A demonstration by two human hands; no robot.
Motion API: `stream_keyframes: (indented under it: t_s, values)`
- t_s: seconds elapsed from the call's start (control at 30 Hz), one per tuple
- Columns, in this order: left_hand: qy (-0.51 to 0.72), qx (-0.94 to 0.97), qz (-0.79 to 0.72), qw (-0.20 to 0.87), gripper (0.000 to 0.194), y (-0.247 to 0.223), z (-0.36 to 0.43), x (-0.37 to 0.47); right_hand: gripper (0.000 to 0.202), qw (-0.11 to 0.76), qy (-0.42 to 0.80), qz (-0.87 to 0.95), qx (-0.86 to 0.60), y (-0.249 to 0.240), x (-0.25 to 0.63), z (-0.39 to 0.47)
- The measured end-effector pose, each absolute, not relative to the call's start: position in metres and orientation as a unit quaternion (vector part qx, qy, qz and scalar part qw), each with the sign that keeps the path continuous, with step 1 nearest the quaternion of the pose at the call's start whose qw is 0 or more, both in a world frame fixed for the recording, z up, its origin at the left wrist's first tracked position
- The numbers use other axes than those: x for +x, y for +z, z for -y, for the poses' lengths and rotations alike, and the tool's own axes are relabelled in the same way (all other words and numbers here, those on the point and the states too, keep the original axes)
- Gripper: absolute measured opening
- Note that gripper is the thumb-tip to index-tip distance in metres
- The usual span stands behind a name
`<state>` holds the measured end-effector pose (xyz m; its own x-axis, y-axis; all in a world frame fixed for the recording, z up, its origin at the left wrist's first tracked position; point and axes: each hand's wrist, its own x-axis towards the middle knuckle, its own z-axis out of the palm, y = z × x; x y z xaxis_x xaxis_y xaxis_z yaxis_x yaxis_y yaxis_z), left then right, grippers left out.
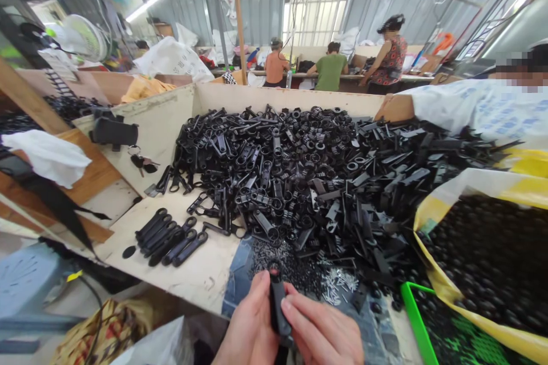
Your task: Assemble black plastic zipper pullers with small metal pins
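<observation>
At the near edge of the bench I hold a black plastic handle-like part with a ring at its far end. My left hand is closed along its left side. The thumb and fingers of my right hand press on its right side and near end. Beyond my hands lie small black pieces and silver screws on a blue cloth. Several similar black handles rest side by side at the left, near a small black disc.
A large heap of loose black parts fills the wooden-walled bench. At right stand a yellow-white sack of black round pieces and a green tray. A co-worker's arm reaches into the heap. Keys lie by the left wall.
</observation>
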<state>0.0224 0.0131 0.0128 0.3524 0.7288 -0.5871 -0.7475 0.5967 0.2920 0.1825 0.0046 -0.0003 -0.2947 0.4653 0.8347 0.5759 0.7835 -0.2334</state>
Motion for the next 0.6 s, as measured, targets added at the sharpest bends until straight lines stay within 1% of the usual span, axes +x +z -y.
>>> stream_keyframes:
  t_s: [0.1, 0.17, 0.3, 0.37, 0.43, 0.5, 0.6]
  values:
    - [0.437, 0.012, -0.353, 0.827, 0.034, 0.015, -0.011, 0.025, 0.024, 0.486, -0.057, 0.81, -0.324, -0.002, 0.185, -0.006]
    - [0.459, 0.024, -0.37, 0.807, 0.034, 0.014, -0.009, 0.029, 0.025, 0.475, -0.057, 0.817, -0.321, 0.001, 0.185, -0.007]
    - [0.513, 0.102, -0.418, 0.743, 0.05, 0.012, -0.004, 0.035, 0.028, 0.438, -0.062, 0.825, -0.352, 0.011, 0.181, -0.007]
    - [0.525, 0.152, -0.448, 0.708, 0.051, 0.012, -0.002, 0.035, 0.032, 0.398, -0.043, 0.836, -0.375, 0.013, 0.177, -0.004]
    - [0.531, 0.202, -0.48, 0.669, 0.046, 0.012, -0.002, 0.033, 0.035, 0.377, 0.011, 0.839, -0.393, 0.012, 0.174, 0.002]
    - [0.536, 0.255, -0.507, 0.626, 0.043, 0.012, -0.002, 0.031, 0.036, 0.396, 0.108, 0.806, -0.427, 0.006, 0.173, 0.009]
    - [0.544, 0.301, -0.512, 0.592, 0.046, 0.01, 0.0, 0.032, 0.024, 0.44, 0.272, 0.688, -0.508, -0.004, 0.17, 0.017]
